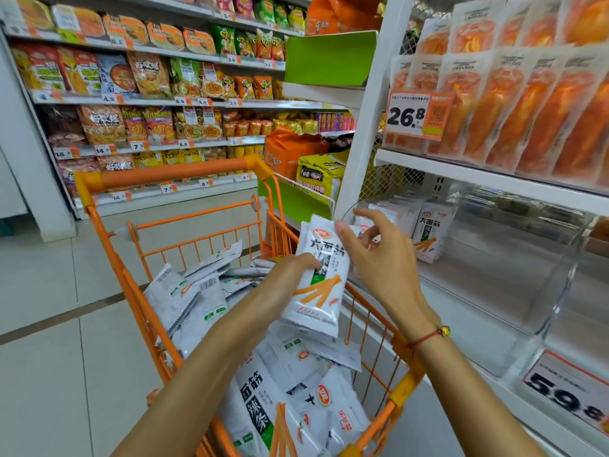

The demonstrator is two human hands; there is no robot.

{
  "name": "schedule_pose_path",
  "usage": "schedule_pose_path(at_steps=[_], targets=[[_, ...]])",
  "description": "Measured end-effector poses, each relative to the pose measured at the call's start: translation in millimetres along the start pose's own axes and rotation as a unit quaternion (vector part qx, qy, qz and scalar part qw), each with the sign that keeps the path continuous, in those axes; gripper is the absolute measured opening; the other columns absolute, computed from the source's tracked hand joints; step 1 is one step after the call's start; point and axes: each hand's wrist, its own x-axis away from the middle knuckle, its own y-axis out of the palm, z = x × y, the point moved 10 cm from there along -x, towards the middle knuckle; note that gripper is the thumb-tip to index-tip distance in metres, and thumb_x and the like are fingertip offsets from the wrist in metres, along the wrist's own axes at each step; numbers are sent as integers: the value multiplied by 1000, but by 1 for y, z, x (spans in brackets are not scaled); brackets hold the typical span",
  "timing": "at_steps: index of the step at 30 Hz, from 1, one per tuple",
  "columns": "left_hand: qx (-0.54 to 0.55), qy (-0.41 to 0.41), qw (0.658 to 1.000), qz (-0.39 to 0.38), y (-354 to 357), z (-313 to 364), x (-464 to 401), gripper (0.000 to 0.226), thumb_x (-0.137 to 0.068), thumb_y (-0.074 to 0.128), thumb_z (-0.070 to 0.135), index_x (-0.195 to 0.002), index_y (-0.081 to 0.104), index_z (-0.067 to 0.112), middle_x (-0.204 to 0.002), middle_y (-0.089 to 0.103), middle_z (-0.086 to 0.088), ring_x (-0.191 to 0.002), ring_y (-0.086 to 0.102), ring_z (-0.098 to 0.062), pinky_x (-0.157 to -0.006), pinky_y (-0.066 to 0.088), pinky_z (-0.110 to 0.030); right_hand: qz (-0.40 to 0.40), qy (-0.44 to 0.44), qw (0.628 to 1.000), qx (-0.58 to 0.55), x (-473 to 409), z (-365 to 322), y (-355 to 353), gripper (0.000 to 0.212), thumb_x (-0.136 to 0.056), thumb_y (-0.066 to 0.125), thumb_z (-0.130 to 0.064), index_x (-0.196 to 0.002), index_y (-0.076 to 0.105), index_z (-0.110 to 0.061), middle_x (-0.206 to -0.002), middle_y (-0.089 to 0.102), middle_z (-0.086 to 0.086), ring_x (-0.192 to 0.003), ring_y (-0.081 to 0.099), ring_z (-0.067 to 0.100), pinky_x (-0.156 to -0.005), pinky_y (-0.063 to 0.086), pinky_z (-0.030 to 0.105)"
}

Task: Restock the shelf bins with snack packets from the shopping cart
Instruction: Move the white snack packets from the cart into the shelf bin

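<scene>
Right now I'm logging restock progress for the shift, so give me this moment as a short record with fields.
left hand: left hand grips a stack of white snack packets with orange stick print, held upright above the cart
right hand: right hand at the stack's top edge, fingers spread, one packet pinched
cart: orange wire shopping cart, many identical packets piled inside
target bin: clear plastic shelf bin, a few packets standing at its far end, mostly bare
shelf above: orange-filled sealed packs above a 26.8 price tag
</scene>
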Motion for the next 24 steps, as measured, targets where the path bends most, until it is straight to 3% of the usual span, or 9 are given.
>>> schedule_pose_path(at_steps=[1,3,5,7,12,16,20,22,24], targets=[[-3,27,999,-17,3,2,2,30,-97,43,2,-124,50,-10,-117,50,-19,-73,53,-17,-41,35,-10,-69,69,995,-30,3,12,8,59,-82,51,-66,-126,52,-26,-84,61,-6,-75,60,12,-71,52,37],[-27,78,996,-22,7,11,7,30,-96,47,5,-125,52,-3,-106,66,-19,-47,55,-12,-41,40,-11,-245,203,939,-132,27,26,32,81,-74,45,-78,-133,45,-23,-112,64,-3,-98,62,15,-91,52,40],[23,75,995,-65,26,16,15,24,-94,50,13,-114,58,3,-92,71,-15,-62,63,-19,-68,50,-28,-332,260,880,-219,47,23,37,56,-88,45,-64,-126,52,-24,-114,65,-4,-101,61,12,-90,53,32],[21,64,992,-105,53,20,12,25,-93,51,19,-113,61,6,-100,68,-17,-77,61,-29,-82,49,-37,-319,283,872,-239,45,31,26,30,-99,42,-40,-119,56,-22,-110,66,-1,-97,62,13,-89,53,33],[-22,67,974,-216,141,45,2,25,-98,40,18,-110,59,9,-96,66,-12,-71,60,-22,-71,50,-31,-226,358,871,-251,18,73,-27,17,-101,44,-23,-98,58,-15,-84,66,5,-71,61,15,-64,54,27],[-163,84,952,-245,193,60,-13,21,-98,41,29,-91,57,17,-96,61,-8,-91,55,-25,-86,44,-33,-177,420,864,-213,-6,118,-62,13,-99,44,-18,-89,52,-14,-73,55,4,-64,51,15,-59,45,27],[-221,61,940,-252,232,61,-38,38,-99,39,27,-131,45,8,-132,50,-16,-117,48,-28,-99,39,-38,-165,470,844,-198,-23,167,-55,18,-99,43,-12,-82,50,-11,-74,53,8,-65,50,19,-63,46,33],[-209,72,944,-247,249,65,-55,44,-101,33,21,-141,36,2,-144,40,-21,-107,48,-25,-88,40,-32,-146,463,860,-158,-40,190,-48,11,-98,44,-11,-89,50,-11,-74,51,6,-63,48,18,-63,45,33],[-192,85,945,-251,269,65,-76,38,-103,28,15,-131,46,-5,-131,54,-24,-87,57,-24,-71,46,-27,-136,436,885,-94,-62,208,-44,3,-96,48,-7,-95,50,-9,-77,53,6,-64,47,17,-57,43,29]])
